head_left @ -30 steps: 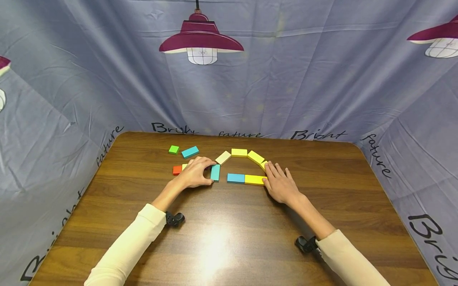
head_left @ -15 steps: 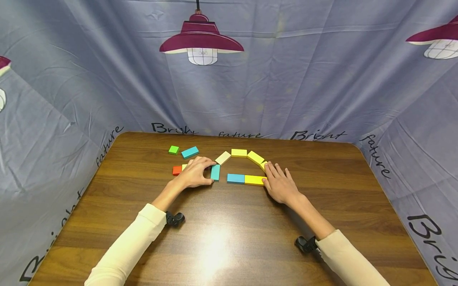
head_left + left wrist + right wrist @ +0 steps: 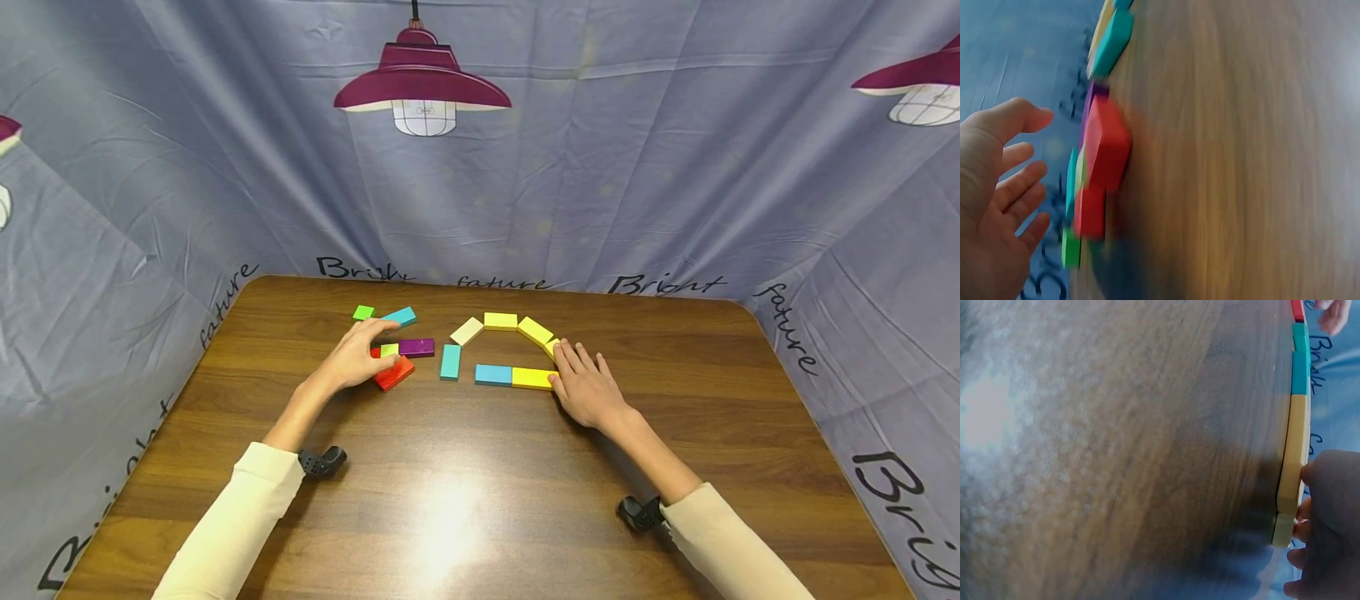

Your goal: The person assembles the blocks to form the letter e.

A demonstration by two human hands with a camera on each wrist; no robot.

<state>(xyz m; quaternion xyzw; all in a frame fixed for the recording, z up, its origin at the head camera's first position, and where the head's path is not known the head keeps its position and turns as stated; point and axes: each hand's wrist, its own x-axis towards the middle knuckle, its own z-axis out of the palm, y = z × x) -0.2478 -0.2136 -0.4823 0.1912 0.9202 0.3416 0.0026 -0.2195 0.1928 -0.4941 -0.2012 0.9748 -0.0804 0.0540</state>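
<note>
My left hand (image 3: 357, 357) hovers over the loose blocks on the left with nothing between its spread thumb and fingers. Around it lie a red block (image 3: 393, 375), a purple block (image 3: 417, 347) and a small yellow-green block (image 3: 389, 350). Another red block (image 3: 1089, 214) shows in the left wrist view. My right hand (image 3: 588, 390) lies with fingers extended at the arch's right end, its fingertips on the yellow block (image 3: 551, 348). Its thumb touches the end of a long yellow block (image 3: 532, 378), which lies end to end with a blue block (image 3: 494, 374).
The arch continues through a yellow block (image 3: 536, 331), another yellow block (image 3: 501, 321), a cream block (image 3: 467, 332) and a teal block (image 3: 450, 362). A green block (image 3: 363, 312) and a light blue block (image 3: 402, 316) lie at the back left of the wooden table (image 3: 480, 467).
My left hand has let go of the teal block and moved left over the loose blocks, uncovering the purple and red ones. The right hand has stayed in place.
</note>
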